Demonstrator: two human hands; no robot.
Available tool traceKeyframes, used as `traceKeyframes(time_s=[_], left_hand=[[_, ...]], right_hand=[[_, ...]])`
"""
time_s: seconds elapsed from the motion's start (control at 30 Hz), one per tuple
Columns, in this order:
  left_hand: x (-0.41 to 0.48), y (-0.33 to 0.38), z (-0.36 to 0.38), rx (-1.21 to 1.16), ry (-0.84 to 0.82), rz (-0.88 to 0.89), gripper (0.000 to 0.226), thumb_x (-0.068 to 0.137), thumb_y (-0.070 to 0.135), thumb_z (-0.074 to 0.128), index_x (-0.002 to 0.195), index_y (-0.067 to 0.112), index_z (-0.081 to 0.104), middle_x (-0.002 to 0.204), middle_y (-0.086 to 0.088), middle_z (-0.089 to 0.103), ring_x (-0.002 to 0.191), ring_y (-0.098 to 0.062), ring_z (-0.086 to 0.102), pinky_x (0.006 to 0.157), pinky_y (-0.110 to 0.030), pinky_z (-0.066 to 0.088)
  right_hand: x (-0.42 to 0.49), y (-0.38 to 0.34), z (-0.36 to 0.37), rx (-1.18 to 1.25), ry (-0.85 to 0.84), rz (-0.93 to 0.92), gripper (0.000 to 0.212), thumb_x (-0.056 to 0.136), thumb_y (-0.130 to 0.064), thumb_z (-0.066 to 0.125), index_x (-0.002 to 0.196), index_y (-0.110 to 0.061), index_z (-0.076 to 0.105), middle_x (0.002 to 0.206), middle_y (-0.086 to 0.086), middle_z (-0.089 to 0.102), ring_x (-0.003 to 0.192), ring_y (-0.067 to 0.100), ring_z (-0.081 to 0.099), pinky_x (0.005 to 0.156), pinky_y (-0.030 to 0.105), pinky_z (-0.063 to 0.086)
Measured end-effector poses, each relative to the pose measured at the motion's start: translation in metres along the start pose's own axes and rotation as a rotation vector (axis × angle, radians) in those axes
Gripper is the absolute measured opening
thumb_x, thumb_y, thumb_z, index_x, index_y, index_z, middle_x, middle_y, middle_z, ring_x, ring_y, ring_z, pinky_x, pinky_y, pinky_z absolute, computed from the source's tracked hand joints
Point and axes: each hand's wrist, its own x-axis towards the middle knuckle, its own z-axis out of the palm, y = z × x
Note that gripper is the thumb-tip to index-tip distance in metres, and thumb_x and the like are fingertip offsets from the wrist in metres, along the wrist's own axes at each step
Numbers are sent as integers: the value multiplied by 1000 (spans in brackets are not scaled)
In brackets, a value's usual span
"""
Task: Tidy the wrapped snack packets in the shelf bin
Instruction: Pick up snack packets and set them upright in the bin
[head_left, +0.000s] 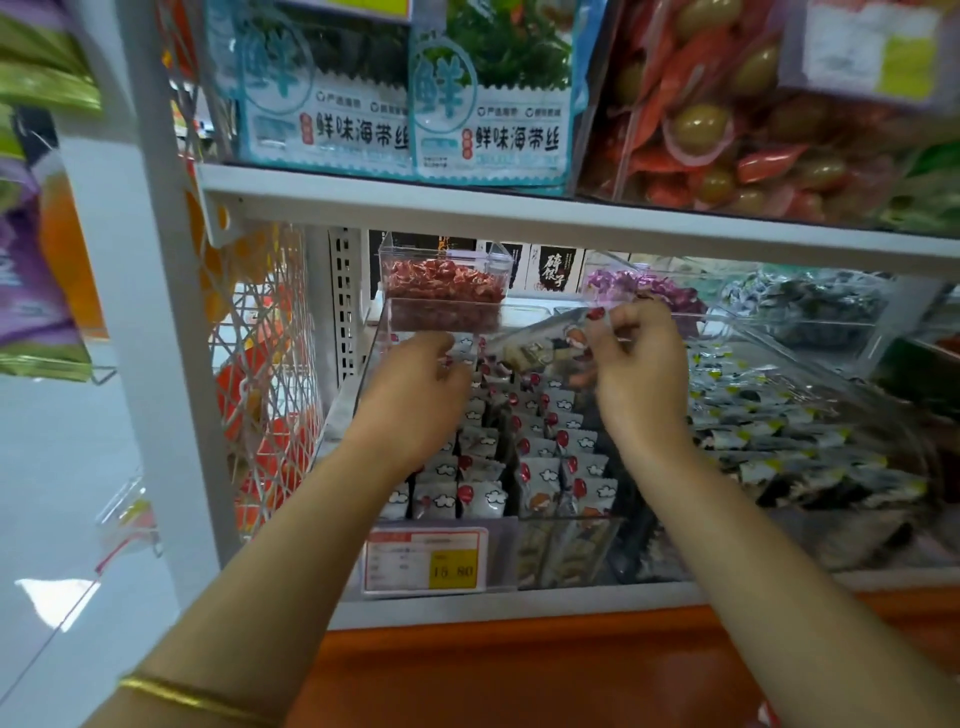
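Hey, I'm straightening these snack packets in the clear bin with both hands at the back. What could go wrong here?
The small clear box of red snacks sits close behind and above the left hand; raising that hand could knock it loose. The packets stand in tight upright rows below the right hand; a dip of the wrist might topple a row.
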Motion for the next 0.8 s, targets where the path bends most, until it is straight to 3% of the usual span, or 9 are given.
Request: traceKeyframes(time_s=[0.03, 0.1, 0.17, 0.27, 0.43, 0.57, 0.67, 0.8], left_hand=[[-3, 1, 1, -43, -14, -30, 44, 97, 25, 46, 139, 15, 40, 135, -5, 50, 90, -12, 58, 74, -28, 49], [-9, 1, 2, -132, -47, -94, 42, 96, 28, 47, 135, 13, 44, 123, -4, 57, 91, -18, 62, 81, -34, 52], [-14, 2, 3, -260, -75, -129, 32, 96, 25, 48, 124, 12, 56, 104, -2, 65, 83, -15, 64, 75, -31, 54], [-17, 3, 2, -445, -107, -200, 22, 94, 25, 52, 105, 11, 65, 88, 1, 65, 80, -11, 63, 62, -19, 51], [-17, 5, 1, -770, -150, -317, 17, 88, 26, 58, 84, 10, 62, 85, -4, 60, 74, -13, 62, 55, -18, 50], [-14, 6, 1, -1024, -148, -377, 14, 75, 21, 65, 71, 10, 56, 61, 0, 52, 52, -7, 55, 48, -16, 49], [-11, 3, 1, -1154, -170, -413, 11, 68, 17, 64, 69, 11, 56, 57, 1, 51, 49, -5, 51, 46, -13, 47], [-9, 1, 1, -1240, -196, -421, 15, 73, 3, 58, 87, 6, 57, 66, -1, 56, 53, -5, 56, 51, -13, 50]], right_hand=[[-8, -1, -5, 37, -3, 40, 13, 96, -10, 50, 84, -14, 44, 88, 14, 59, 60, 21, 66, 56, 37, 55], [-21, -1, -12, 137, -22, 146, 9, 96, -11, 51, 87, -9, 48, 83, 5, 57, 48, 7, 61, 61, 37, 55], [-29, -1, -18, 259, -55, 233, 9, 96, -11, 50, 88, -7, 48, 84, 6, 57, 51, 8, 63, 68, 42, 56], [-36, -4, -27, 415, -74, 266, 8, 94, -11, 53, 87, -7, 52, 84, 8, 61, 60, 15, 66, 60, 30, 57], [-43, -1, -37, 436, -77, 286, 11, 90, -14, 59, 83, -6, 61, 66, -3, 65, 55, 11, 63, 51, 21, 52], [-42, 2, -39, 562, -120, 349, 13, 91, -14, 56, 83, -6, 63, 59, -2, 60, 47, 11, 57, 44, 21, 47], [-39, 5, -40, 710, -149, 437, 10, 92, -5, 52, 89, -4, 61, 61, 1, 63, 50, 11, 60, 46, 20, 49], [-35, 7, -43, 826, -144, 509, 14, 91, 5, 48, 93, -4, 59, 61, 4, 67, 54, 13, 64, 48, 20, 52]])
